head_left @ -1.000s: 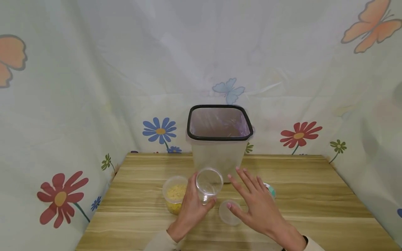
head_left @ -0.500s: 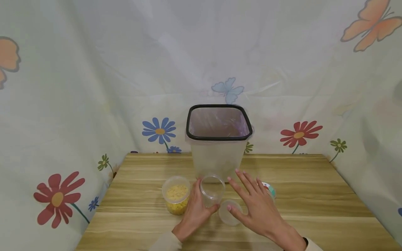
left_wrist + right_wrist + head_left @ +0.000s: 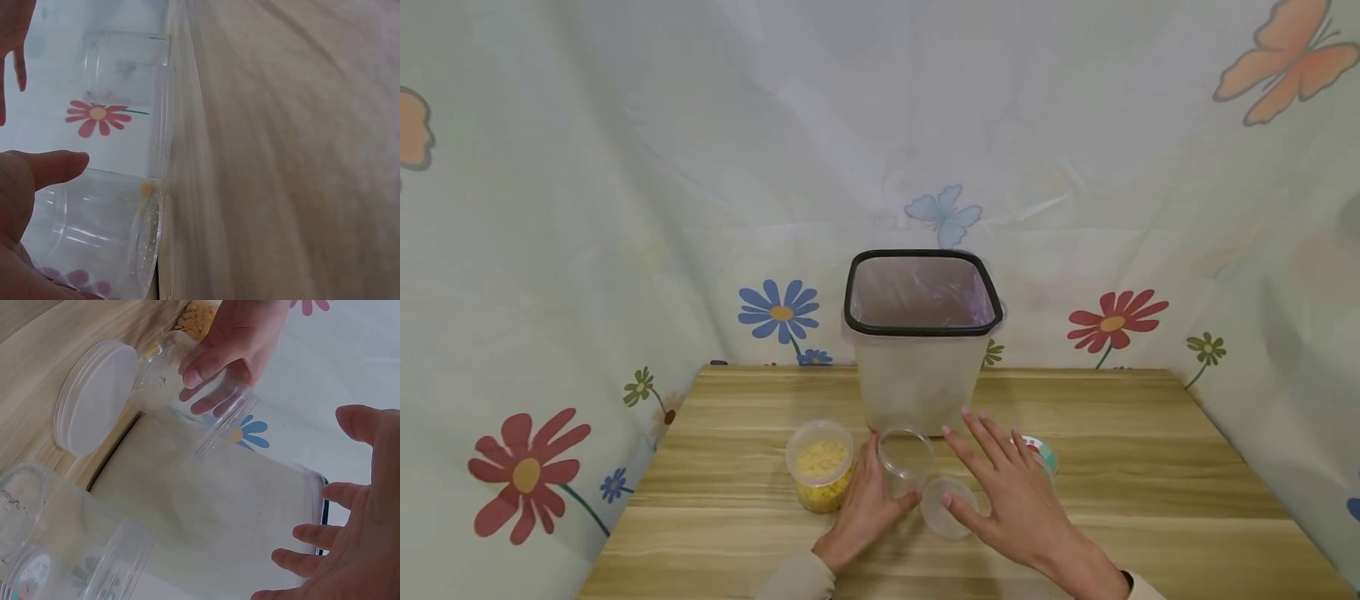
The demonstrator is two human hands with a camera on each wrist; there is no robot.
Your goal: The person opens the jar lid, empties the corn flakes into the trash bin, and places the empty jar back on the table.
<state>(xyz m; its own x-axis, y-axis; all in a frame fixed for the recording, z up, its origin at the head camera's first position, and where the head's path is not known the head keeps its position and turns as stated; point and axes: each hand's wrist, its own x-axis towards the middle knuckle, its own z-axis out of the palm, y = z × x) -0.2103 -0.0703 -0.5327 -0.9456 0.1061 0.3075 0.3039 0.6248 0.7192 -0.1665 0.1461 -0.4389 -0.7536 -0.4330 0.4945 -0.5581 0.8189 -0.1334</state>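
My left hand (image 3: 868,504) grips a clear plastic jar (image 3: 906,462), which stands upright on the table with its open mouth up. A small yellow crumb (image 3: 147,189) shows near its base in the left wrist view. Just right of the jar lies a translucent white round lid (image 3: 949,507). My right hand (image 3: 1018,500) hovers over the right side with fingers spread and holds nothing. Beneath it stands a second clear jar (image 3: 81,531), mostly hidden in the head view. To the left of my left hand is a clear tub of yellow flakes (image 3: 820,471).
A pale bin (image 3: 917,375) with a black rim and a plastic liner stands behind the jars. A round white and green item (image 3: 1047,457) shows partly behind my right hand. The wooden table (image 3: 1150,467) meets a flowered curtain (image 3: 760,167) at the back and sides.
My left hand has lowered the clear jar from a tilted, raised position down to the table. The right hand has stayed almost in place, fingers spread.
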